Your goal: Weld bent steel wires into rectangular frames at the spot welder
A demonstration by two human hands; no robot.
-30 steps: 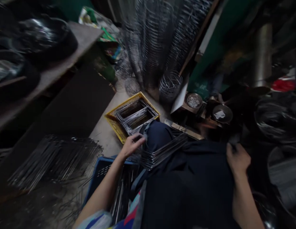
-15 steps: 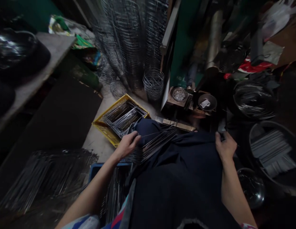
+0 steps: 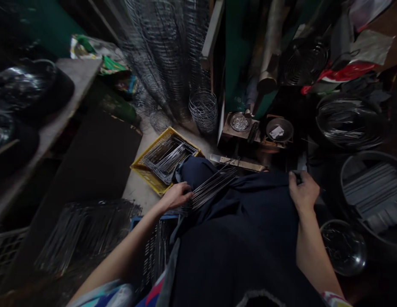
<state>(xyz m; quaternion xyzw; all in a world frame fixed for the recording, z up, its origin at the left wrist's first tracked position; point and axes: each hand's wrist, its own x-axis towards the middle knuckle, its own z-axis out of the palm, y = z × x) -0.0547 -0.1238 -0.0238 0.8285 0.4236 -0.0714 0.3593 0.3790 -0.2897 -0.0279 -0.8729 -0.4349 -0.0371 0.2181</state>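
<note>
My left hand point(image 3: 176, 195) is closed on a stack of bent wire frames point(image 3: 208, 187) that lies across my left knee, on dark blue cloth point(image 3: 236, 230) over my lap. My right hand point(image 3: 303, 192) rests curled on my right knee, fingers pinched on a small dark thing I cannot make out. Just beyond my left knee a yellow crate point(image 3: 143, 170) holds more wire frames. A blue crate point(image 3: 153, 247) with wire pieces stands under my left forearm.
A heap of wire frames point(image 3: 83, 234) lies on the floor at left. Tall stacks of wire rings point(image 3: 172, 55) and a small wire basket point(image 3: 204, 110) stand ahead. Two metal bowls point(image 3: 240, 123) sit on a low stand. Tubs of wire point(image 3: 367, 196) and a steel bowl point(image 3: 343, 247) crowd the right.
The view has swung right and down. My left hand slid a little lower along the wire stack on my knee. My right hand has stayed on the right knee.
</note>
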